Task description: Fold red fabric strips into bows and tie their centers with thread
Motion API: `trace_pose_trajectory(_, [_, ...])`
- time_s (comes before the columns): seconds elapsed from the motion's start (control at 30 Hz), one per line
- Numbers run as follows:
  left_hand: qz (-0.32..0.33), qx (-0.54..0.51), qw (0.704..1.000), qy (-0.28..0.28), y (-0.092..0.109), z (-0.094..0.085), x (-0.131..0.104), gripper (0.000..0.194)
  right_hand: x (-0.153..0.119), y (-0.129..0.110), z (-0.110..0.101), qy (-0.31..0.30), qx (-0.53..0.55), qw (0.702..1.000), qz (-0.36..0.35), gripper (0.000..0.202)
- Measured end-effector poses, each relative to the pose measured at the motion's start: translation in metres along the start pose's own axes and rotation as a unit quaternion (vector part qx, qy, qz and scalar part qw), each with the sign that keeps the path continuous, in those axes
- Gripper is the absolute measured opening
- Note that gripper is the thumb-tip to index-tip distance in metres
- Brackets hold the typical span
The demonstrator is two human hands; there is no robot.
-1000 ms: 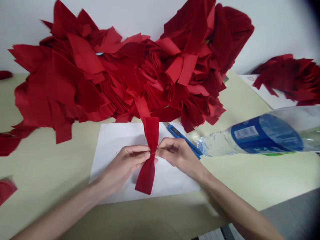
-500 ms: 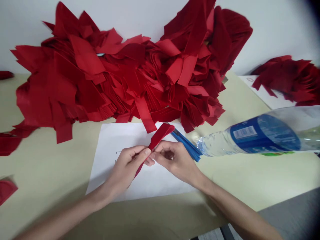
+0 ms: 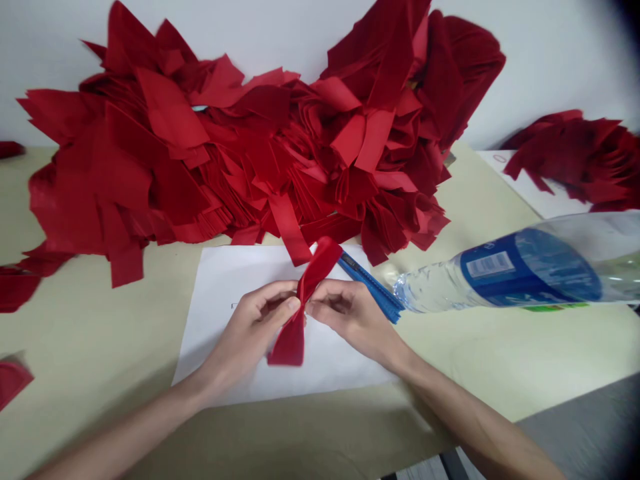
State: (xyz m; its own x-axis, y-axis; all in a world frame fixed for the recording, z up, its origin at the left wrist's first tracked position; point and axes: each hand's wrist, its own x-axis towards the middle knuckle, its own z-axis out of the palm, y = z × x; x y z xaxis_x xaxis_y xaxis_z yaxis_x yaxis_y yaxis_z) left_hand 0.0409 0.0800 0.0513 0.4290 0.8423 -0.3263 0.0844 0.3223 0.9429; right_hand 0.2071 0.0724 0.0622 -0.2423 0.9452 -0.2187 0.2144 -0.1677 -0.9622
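Note:
A red velvet ribbon (image 3: 293,340) is gathered at its middle into a bow shape, one looped end pointing up and right, the other hanging toward me. My left hand (image 3: 260,317) pinches it at the narrow middle between thumb and fingers. From the other side, my right hand (image 3: 345,310) closes its thumb and fingertips at the same gathered spot. Whether a thin tie lies between the fingertips is too small to see. Both hands are over a white paper sheet (image 3: 215,273). A bundle of thin blue strips (image 3: 373,283) lies just beyond my right hand.
A large heap of cut red ribbon pieces (image 3: 240,153) spans the back of the table against the wall. To the right lies a clear plastic bottle (image 3: 530,267) with a blue label. Another red pile (image 3: 580,157) sits at far right, and red scraps (image 3: 15,380) at the left.
The ribbon has turned between my fingers, so its lower end now fans out toward me. Its upper loop has shifted slightly left. Both hands stay nearly in place.

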Motion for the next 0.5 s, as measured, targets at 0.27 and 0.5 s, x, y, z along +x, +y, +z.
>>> trace_pose_trajectory(0.27, [0.001,0.009,1.000,0.009,-0.0003,0.0001,-0.0027,0.024,0.0009,0.0014,0.0014,-0.025,0.001,1.000,0.017,0.007])
trace_pose_trajectory(0.5, [-0.101,-0.108,0.988,-0.040,0.0012,-0.0062,-0.0006,0.023,-0.0012,0.0056,-0.0051,0.004,-0.099,0.995,-0.015,0.015])
